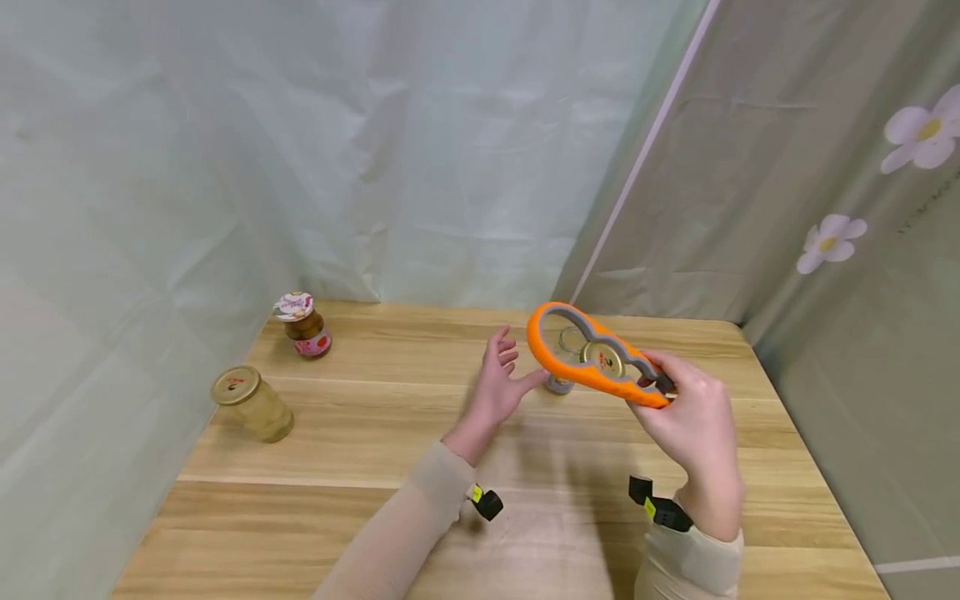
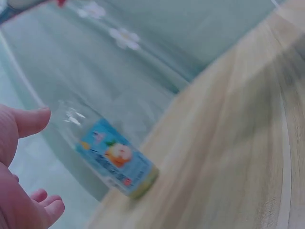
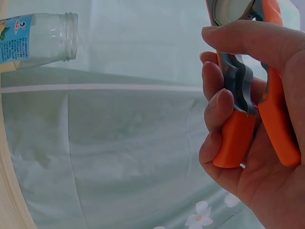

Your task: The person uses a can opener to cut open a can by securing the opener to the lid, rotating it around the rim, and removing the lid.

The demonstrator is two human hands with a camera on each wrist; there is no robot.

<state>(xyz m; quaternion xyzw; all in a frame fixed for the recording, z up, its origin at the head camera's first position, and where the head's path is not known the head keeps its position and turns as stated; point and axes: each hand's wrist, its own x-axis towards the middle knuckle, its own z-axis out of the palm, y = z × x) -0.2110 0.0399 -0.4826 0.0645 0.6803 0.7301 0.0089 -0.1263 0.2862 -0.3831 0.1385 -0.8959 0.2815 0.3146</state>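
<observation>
My right hand [image 1: 693, 412] grips the handles of an orange and grey jar opener [image 1: 592, 380], held up above the table. A gold lid [image 1: 602, 358] sits in the opener's middle opening; the right wrist view shows part of its underside. Behind the opener stands a glass jar [image 2: 116, 155] with a blue fruit label, its threaded mouth [image 3: 71, 36] bare. Some pale yellow content shows at its bottom. My left hand [image 1: 501, 387] is beside this jar, fingers spread and thumb toward it. Whether the thumb touches the glass, I cannot tell.
At the table's left edge stands a gold-lidded jar [image 1: 258, 408] with pale contents. Farther back is a smaller jar [image 1: 306, 329] with a patterned lid and pink label. Light curtains [image 1: 450, 167] hang behind and beside the wooden table [image 1: 360, 450].
</observation>
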